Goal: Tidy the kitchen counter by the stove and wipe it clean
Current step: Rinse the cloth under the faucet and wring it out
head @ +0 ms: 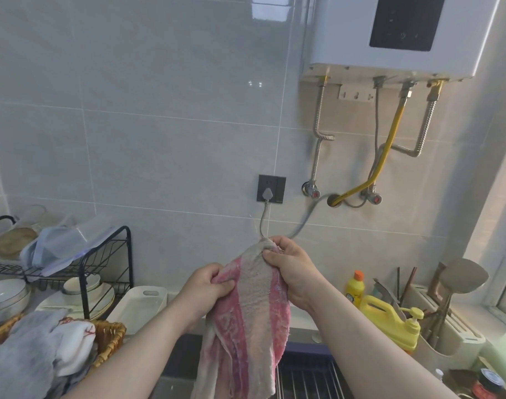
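Note:
A pink and grey striped cloth (246, 318) hangs in front of me over the sink. My left hand (205, 289) grips its left edge. Its top corner, held a little higher, is pinched by my right hand (292, 269). The cloth's lower end droops down to the bottom of the view.
A black dish rack (107, 254) with bowls and plates stands at the left, a wicker basket (110, 338) of cloths below it. A white tray (139, 303) leans behind. Yellow detergent bottles (390, 321) and a utensil holder (447, 335) stand at the right. A plugged socket (270, 188) and water-heater pipes are on the wall.

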Demonstrator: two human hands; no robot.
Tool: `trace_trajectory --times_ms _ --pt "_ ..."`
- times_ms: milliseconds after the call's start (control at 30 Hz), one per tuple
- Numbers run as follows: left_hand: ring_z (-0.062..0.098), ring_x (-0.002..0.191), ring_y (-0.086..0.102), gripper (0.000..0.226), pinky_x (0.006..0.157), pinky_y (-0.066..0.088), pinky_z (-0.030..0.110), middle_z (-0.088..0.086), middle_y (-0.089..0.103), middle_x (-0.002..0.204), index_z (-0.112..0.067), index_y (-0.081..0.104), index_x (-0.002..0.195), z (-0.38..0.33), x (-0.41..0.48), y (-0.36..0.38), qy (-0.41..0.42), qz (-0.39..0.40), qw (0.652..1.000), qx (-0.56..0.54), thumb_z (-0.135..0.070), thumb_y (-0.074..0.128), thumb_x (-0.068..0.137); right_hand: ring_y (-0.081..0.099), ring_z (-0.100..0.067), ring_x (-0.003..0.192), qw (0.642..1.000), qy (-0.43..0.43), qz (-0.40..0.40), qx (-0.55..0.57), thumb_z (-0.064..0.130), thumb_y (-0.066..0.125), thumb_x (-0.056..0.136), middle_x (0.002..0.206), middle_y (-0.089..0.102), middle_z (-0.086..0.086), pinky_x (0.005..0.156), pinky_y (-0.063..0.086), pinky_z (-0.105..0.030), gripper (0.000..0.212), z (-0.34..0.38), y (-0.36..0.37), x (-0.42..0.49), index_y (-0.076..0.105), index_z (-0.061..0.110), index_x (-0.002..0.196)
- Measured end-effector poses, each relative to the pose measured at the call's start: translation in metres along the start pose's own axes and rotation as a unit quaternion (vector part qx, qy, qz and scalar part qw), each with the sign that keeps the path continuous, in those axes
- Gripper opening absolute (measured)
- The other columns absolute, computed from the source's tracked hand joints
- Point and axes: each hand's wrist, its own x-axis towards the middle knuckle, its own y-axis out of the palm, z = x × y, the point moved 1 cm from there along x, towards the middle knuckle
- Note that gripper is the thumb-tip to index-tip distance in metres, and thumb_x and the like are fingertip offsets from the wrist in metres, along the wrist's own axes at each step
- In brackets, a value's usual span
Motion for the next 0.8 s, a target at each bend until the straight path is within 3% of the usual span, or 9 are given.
trace_trajectory --times_ms 133,233,367,500,600,633,733,800 --pt "0.023 0.077 0.067 0.005 0.072 0.051 0.035 0.006 0.071 0.081 -0.009 0.065 0.086 -0.005 0.006 0.0 0.042 -0.025 0.997 0.063 -0.007 0.063 0.09 0.062 -0.02 0.066 1.0 -0.009 -0.009 -0.003 -0.006 0.05 0.095 0.078 0.064 -0.011 0.063 0.055 -0.031 0.018 0.001 0.003 0.006 0.059 0.008 0.091" --pt "0.027 0.09 0.071 0.015 0.085 0.056 0.042 0.009 0.075 0.093 -0.014 0.07 0.096 -0.014 0.006 0.005 0.022 -0.025 0.999 0.004 -0.006 0.057 0.094 0.067 -0.021 0.073 1.0 -0.009 -0.022 -0.018 -0.002 0.052 0.096 0.085 0.068 -0.014 0.07 0.058 -0.034 0.014 -0.002 0.002 0.008 0.061 0.006 0.101" --pt "0.022 0.083 0.07 0.02 0.08 0.055 0.036 0.01 0.074 0.089 -0.012 0.067 0.095 -0.031 0.01 0.013 0.015 -0.041 0.997 -0.067 0.001 0.052 0.095 0.069 -0.023 0.085 0.997 0.015 -0.031 -0.064 0.01 0.059 0.095 0.104 0.07 -0.016 0.085 0.058 -0.041 0.023 -0.024 -0.005 0.004 0.057 0.006 0.118" --pt "0.023 0.081 0.068 0.019 0.08 0.054 0.038 0.015 0.072 0.09 -0.011 0.067 0.093 -0.046 0.016 0.018 0.017 -0.038 0.998 -0.053 0.001 0.052 0.095 0.066 -0.021 0.083 0.992 0.056 -0.01 -0.111 0.027 0.066 0.091 0.094 0.07 -0.009 0.094 0.055 -0.039 0.036 -0.046 -0.007 -0.007 0.061 -0.001 0.113" --pt "0.028 0.085 0.066 0.016 0.088 0.053 0.046 0.023 0.069 0.096 -0.007 0.066 0.094 -0.054 0.018 0.02 0.013 -0.019 0.998 -0.054 0.001 0.052 0.095 0.061 -0.016 0.072 0.993 0.07 0.044 -0.084 0.03 0.07 0.085 0.075 0.066 0.0 0.089 0.049 -0.036 0.033 -0.053 -0.007 -0.014 0.059 0.003 0.099" --pt "0.028 0.085 0.066 0.015 0.088 0.053 0.047 0.022 0.068 0.094 -0.006 0.066 0.094 -0.056 0.019 0.021 0.014 -0.016 0.998 -0.062 0.001 0.052 0.095 0.062 -0.015 0.075 0.992 0.076 0.057 -0.089 0.029 0.071 0.083 0.077 0.067 0.002 0.089 0.047 -0.034 0.034 -0.056 -0.008 -0.015 0.058 0.005 0.102" --pt "0.025 0.083 0.067 0.015 0.081 0.055 0.039 0.014 0.069 0.089 -0.005 0.065 0.097 -0.069 0.02 0.022 0.016 -0.002 0.994 -0.106 -0.001 0.051 0.096 0.068 -0.018 0.104 0.986 0.093 0.096 -0.104 0.026 0.075 0.076 0.111 0.073 0.0 0.088 0.05 -0.026 0.054 -0.066 -0.009 -0.019 0.057 0.012 0.124" --pt "0.02 0.077 0.066 0.015 0.073 0.054 0.032 0.01 0.069 0.084 -0.007 0.065 0.096 -0.079 0.022 0.023 0.02 0.0 0.99 -0.137 -0.001 0.051 0.096 0.068 -0.017 0.103 0.983 0.097 0.11 -0.11 0.024 0.076 0.073 0.111 0.072 -0.001 0.082 0.052 -0.021 0.056 -0.069 -0.009 -0.021 0.058 0.011 0.124"
